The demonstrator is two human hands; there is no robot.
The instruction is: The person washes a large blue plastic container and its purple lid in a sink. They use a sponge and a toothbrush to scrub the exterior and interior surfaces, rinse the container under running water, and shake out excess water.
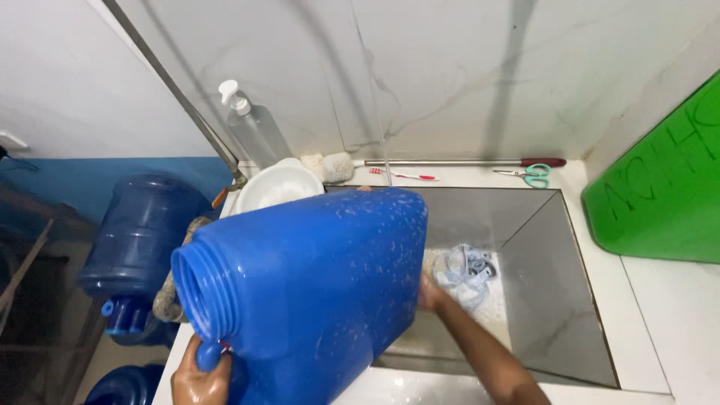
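Observation:
A big blue plastic jerrycan (315, 285) lies tilted on its side over the left part of a steel sink (555, 300). Its wide open threaded mouth points to the lower left, and soap suds speckle its wet surface. My left hand (201, 379) grips the can near the neck, by its handle at the bottom. My right hand (429, 294) presses against the can's base on the far side, with the forearm running in from the lower right.
A clear plastic ring and foam (466, 271) lie by the sink drain. At the back stand a white bowl (277, 184), a pump bottle (251, 127), a sponge (330, 166), a toothbrush (405, 175), scissors (531, 175) and a metal rod (465, 162). Blue water jugs (139, 240) stand at left, a green panel (660, 195) at right.

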